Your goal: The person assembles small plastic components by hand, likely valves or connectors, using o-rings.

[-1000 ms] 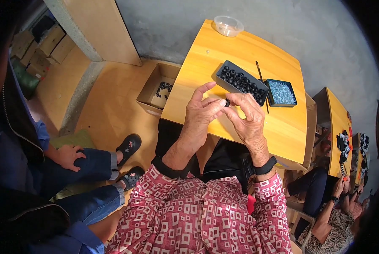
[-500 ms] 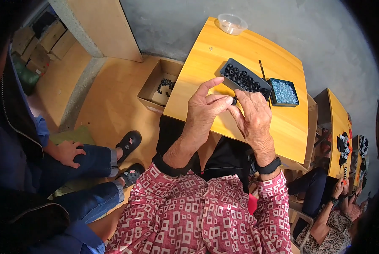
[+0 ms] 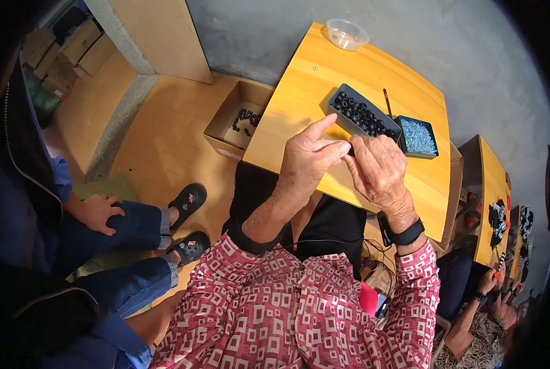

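My left hand (image 3: 312, 160) and my right hand (image 3: 380, 165) meet above the near edge of the yellow wooden table (image 3: 398, 206). A small black round piece (image 3: 350, 151) is pinched between their fingertips, mostly covered by them. My left thumb presses on it while the left index finger points up and away; the right thumb and fingers close round its other side. Just beyond my hands lies a grey oblong tray (image 3: 332, 106) of black round pieces (image 3: 360, 114), some showing holes. To its right stands a dark square tray (image 3: 433, 155) of small bluish clear bits (image 3: 418, 136).
A clear plastic bowl (image 3: 347, 35) sits at the table's far edge, and a thin dark stick (image 3: 387, 102) lies between the trays. Left of the table, a cardboard box (image 3: 224, 126) on the floor holds black pieces. One person sits close at left; another works at a table on the right.
Both hands have shifted slightly right in the picture, along with the table and trays. The black piece, plainer before, is now more hidden by my fingers.
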Available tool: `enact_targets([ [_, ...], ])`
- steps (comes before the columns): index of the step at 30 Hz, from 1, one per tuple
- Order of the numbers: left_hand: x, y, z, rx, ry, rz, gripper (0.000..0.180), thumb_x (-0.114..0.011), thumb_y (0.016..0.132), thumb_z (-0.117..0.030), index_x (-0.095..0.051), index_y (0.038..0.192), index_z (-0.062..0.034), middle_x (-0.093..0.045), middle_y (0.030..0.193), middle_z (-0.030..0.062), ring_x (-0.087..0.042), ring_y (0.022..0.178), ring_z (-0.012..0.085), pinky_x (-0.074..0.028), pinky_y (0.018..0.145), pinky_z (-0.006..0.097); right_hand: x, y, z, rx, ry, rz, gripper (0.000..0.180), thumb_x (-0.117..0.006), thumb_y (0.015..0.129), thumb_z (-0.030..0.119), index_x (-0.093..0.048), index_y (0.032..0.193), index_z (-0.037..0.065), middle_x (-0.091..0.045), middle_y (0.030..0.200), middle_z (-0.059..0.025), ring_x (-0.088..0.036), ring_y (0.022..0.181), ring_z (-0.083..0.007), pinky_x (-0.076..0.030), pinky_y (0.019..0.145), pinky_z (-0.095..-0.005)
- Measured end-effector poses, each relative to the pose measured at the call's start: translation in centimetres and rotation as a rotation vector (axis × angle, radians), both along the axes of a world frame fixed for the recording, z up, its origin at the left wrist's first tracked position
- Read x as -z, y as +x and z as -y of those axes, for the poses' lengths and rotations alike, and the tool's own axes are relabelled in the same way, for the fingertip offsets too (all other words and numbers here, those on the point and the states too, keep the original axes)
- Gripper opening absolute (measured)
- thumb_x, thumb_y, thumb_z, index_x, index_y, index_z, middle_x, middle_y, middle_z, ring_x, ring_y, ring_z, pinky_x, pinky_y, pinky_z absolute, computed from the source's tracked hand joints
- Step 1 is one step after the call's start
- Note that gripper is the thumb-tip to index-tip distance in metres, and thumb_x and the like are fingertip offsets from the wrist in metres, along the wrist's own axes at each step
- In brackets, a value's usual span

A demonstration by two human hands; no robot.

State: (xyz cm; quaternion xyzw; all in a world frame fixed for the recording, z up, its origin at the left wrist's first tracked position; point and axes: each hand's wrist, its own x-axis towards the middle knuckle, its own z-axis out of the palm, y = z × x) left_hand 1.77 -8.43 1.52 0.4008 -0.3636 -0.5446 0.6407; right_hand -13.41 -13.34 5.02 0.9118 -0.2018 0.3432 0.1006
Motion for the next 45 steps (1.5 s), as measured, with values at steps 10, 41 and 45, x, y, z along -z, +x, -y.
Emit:
enact_targets([
  [10,-1.1,0.2,-0.3,0.044,0.068,-0.137,0.046,-0.055,0.092,-0.011,-0.041,0.133,0.0027,-0.065,0.101,0.0162,-0.064,0.091,0.0166,-0.054,0.081,0.028,0.8,0.4,0.0,0.026,0.208,0.192,0.021,-0.075,0.073,0.010,-0.062,0.087,0.000,-0.058,0.071,-0.0110,-0.056,0.062,-0.0266,-0.046,0.057,-0.0336],
  [41,-1.3,0.9,0.3,0.022,0.121,-0.342,0.051,-0.066,0.087,-0.013,-0.041,0.131,-0.0070,-0.061,0.100,0.0040,-0.058,0.096,0.0114,-0.044,0.088,0.028,0.1,2.9,-0.4,0.015,0.460,0.516,0.040,-0.074,0.069,-0.002,-0.063,0.106,0.002,-0.057,0.116,-0.0141,-0.056,0.105,-0.0282,-0.049,0.086,-0.0347],
  [45,-1.4,1.2,0.9,0.000,0.129,-0.374,0.052,-0.066,0.086,-0.012,-0.040,0.131,-0.0071,-0.060,0.101,0.0040,-0.058,0.096,0.0121,-0.044,0.088,0.028,1.2,3.5,0.3,-0.004,0.441,0.531,0.034,-0.073,0.070,-0.001,-0.065,0.103,0.002,-0.058,0.114,-0.0138,-0.057,0.104,-0.0274,-0.050,0.084,-0.0339],
])
